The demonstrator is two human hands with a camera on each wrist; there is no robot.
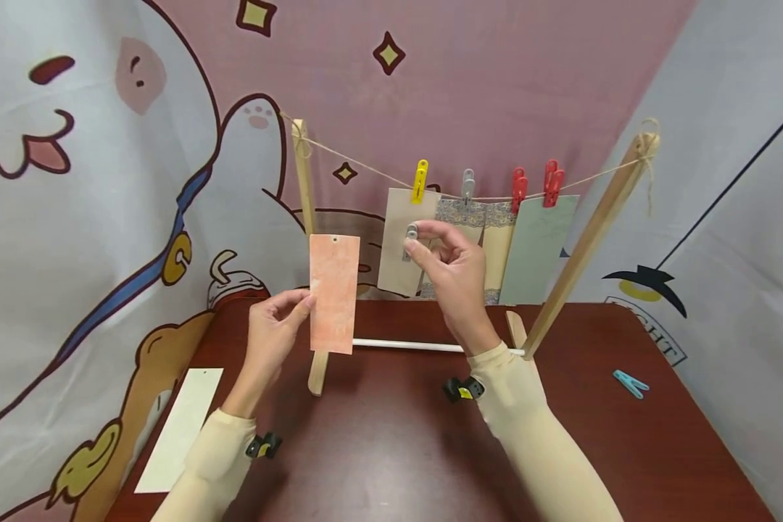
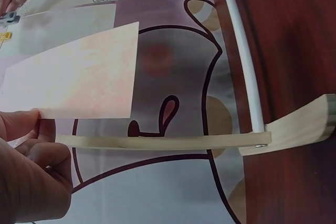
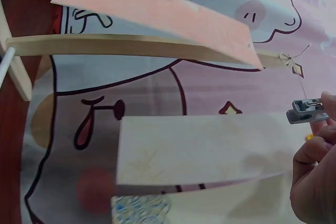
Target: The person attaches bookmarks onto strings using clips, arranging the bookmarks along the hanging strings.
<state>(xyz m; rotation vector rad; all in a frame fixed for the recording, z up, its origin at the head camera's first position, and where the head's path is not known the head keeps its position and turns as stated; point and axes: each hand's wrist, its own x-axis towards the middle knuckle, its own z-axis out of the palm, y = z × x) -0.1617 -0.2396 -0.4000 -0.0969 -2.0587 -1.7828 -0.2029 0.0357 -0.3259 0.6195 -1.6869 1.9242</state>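
My left hand [image 1: 269,333] pinches the left edge of a peach-coloured paper card [image 1: 335,304], held upright in front of the left post; a small hole shows near its top. Between thumb and fingertips of my right hand [image 1: 460,279] is a grey clothespin [image 3: 300,113], raised in front of the hanging cards. A twine line [image 1: 359,161] bears a beige card [image 1: 394,232] under a yellow clothespin [image 1: 420,181]. Further right hang patterned cards [image 1: 499,243], partly hidden by my right hand, and a pale green card [image 1: 538,250], under another grey clothespin [image 1: 467,187] and several red clothespins [image 1: 552,187].
Two wooden posts [image 1: 587,250] carry the twine, joined low down by a white rod [image 1: 404,344]. A long pale card [image 1: 181,428] lies at the left of the brown table [image 1: 378,449]. Towards the right edge lies a light blue clothespin [image 1: 629,384]. A printed cloth [image 1: 528,80] hangs behind.
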